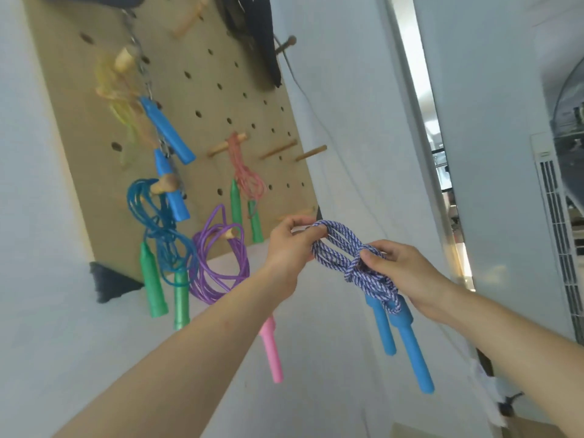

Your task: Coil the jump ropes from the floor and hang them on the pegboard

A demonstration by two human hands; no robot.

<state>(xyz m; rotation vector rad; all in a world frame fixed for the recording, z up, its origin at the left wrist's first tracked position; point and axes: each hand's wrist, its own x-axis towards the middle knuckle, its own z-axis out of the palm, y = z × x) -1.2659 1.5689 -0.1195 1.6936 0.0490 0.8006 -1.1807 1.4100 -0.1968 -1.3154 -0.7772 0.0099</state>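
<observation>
Hanging should go well if the left hand [286,246], pinching the striped jump rope [335,257] by its loop, spreads it over the peg [295,214] at the pegboard's [177,90] lower right edge; the right hand [396,268] grips the wrapped middle, steadying the dangling blue handles [410,352].

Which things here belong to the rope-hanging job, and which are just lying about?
Job: striped rope held by left hand and right hand; pegboard; bare peg; purple rope and blue rope, already hung.
Bystanders: black fabric; fan; white vent panel.
</observation>
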